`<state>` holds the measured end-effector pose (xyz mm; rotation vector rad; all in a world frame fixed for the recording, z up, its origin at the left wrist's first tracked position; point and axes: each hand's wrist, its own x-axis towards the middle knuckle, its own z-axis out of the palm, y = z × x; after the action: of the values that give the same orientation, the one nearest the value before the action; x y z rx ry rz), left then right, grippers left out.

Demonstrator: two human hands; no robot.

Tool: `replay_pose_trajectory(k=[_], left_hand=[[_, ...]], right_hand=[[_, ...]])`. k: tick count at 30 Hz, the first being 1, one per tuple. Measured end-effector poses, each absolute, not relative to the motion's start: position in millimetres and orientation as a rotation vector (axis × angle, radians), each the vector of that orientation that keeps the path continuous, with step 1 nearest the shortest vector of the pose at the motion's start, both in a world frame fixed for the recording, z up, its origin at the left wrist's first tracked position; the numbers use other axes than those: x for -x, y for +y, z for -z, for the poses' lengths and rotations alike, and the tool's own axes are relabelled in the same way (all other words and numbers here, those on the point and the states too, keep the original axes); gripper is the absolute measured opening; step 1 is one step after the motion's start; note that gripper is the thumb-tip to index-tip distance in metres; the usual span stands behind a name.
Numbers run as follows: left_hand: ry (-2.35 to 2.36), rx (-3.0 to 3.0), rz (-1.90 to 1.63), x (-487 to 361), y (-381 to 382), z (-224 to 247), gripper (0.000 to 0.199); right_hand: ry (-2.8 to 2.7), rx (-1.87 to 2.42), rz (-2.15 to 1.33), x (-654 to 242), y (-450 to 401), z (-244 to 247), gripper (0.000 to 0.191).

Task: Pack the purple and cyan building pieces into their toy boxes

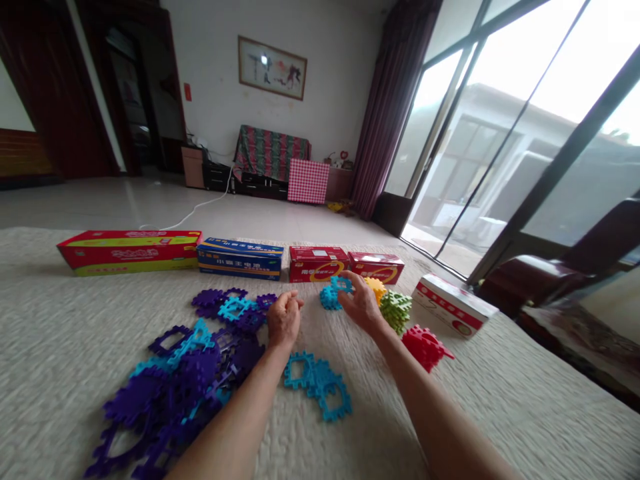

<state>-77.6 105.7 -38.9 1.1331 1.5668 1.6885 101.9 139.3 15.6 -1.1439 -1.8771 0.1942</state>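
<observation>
My right hand [362, 303] grips a light-blue square building plate [341, 283] with notched edges, right above a small stack of light-blue plates [329, 298]. My left hand [285, 319] has its fingers curled together, and nothing shows in them. It hovers at the right side of a loose heap of purple plates [197, 373] with some light-blue ones [236, 308] mixed in. Between my forearms lie several overlapping light-blue plates [320, 387]. To the right of my right hand are a yellow stack [375, 290], a green stack [397, 311] and a red stack [425, 347].
Behind the plates stand a long red-and-green box [133, 253], a blue box [240, 260] and two red boxes [319, 265]. At the right lies a white-and-red box [454, 305]. Everything rests on a cream quilted cover [525, 400].
</observation>
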Motion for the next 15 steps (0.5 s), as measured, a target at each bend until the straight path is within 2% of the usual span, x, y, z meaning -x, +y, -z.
replay_pose_trajectory(k=[15], left_hand=[[1.562,-1.124,-1.714,76,106,40,0.032]], right_hand=[[-1.993,1.073,-0.171,-102,152,7,0.042]])
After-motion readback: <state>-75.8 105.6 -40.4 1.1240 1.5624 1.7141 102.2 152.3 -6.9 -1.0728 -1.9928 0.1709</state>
